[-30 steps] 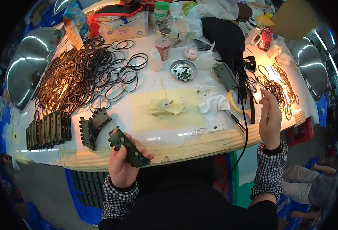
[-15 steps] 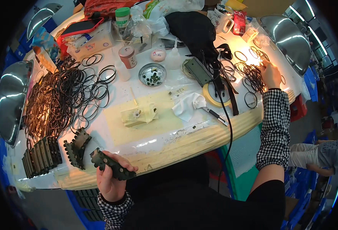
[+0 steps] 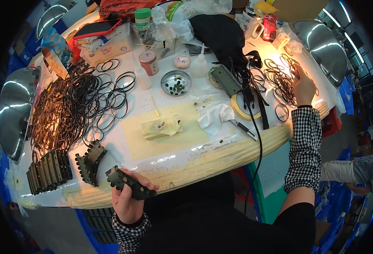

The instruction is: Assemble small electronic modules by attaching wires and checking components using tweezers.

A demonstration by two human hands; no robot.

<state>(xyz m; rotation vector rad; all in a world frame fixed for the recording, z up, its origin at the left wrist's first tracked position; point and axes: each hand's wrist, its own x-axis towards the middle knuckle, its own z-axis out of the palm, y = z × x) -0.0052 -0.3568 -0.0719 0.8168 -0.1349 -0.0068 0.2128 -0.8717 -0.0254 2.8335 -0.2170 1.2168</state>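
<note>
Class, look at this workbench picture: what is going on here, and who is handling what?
A person in checked sleeves works at a cluttered white table. The left hand grips a dark green studded plate at the near table edge, beside a stack of similar plates. The right hand reaches out to a small pile of black rubber rings on the far right. A much larger heap of rings lies to the left.

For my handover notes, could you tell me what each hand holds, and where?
The left hand grips the dark green plate around its middle. The right hand only reaches into the black rings.
</note>
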